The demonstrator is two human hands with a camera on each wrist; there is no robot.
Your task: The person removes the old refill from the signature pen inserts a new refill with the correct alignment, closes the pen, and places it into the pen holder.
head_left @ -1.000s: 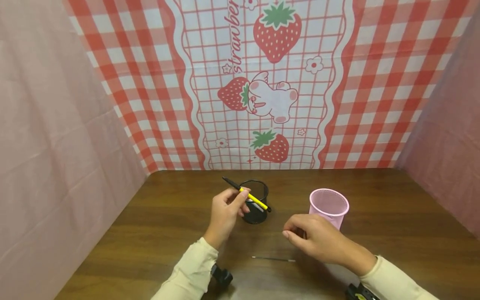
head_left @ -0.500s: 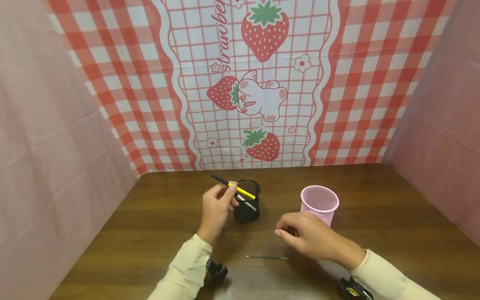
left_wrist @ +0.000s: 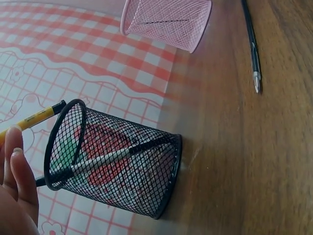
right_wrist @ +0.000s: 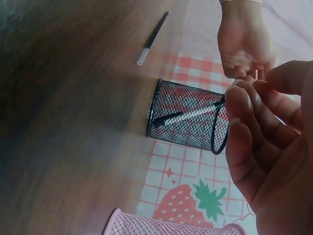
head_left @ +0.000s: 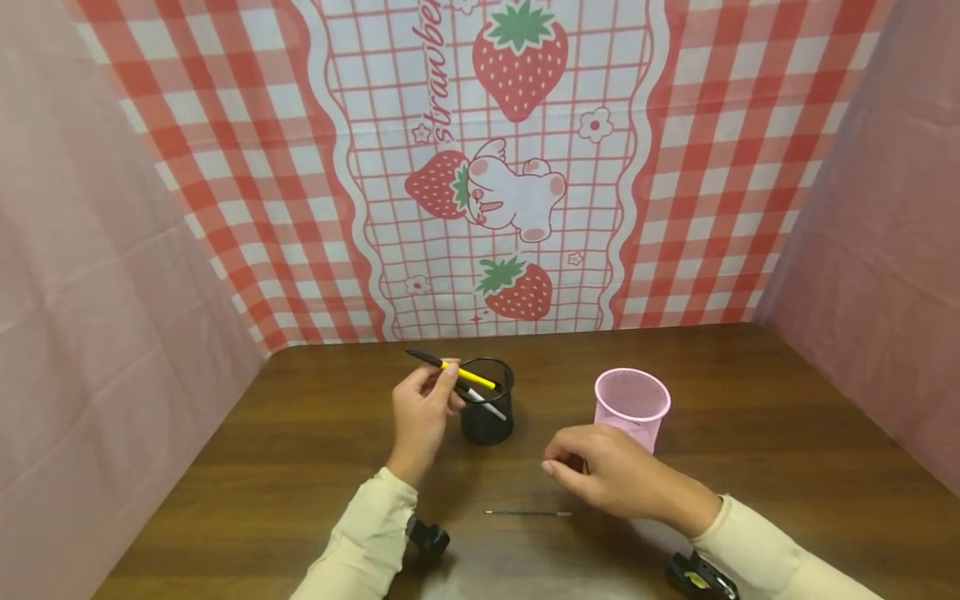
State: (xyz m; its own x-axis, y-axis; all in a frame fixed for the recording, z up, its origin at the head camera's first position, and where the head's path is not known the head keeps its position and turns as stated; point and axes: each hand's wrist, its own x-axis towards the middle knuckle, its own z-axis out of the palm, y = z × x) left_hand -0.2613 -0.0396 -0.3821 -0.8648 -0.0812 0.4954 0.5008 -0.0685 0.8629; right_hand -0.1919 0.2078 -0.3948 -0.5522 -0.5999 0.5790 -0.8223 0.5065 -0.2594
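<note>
In the head view my left hand pinches a yellow pen with a black end, tilted over the rim of a black mesh pen holder. Inside that holder leans a white and black pen, seen through the mesh in the left wrist view. My right hand hovers in front of a pink mesh pen holder, its fingers loosely curled and nothing visible between them. A thin dark pen refill lies on the table between my forearms.
Both holders stand upright on a brown wooden table. Behind it hangs a red and white checked cloth with strawberries. Pale pink curtains close off the left and right sides.
The yellow pen's lower end has moved closer to the mouth of the black holder. The view has shifted slightly; the right hand keeps its pose.
</note>
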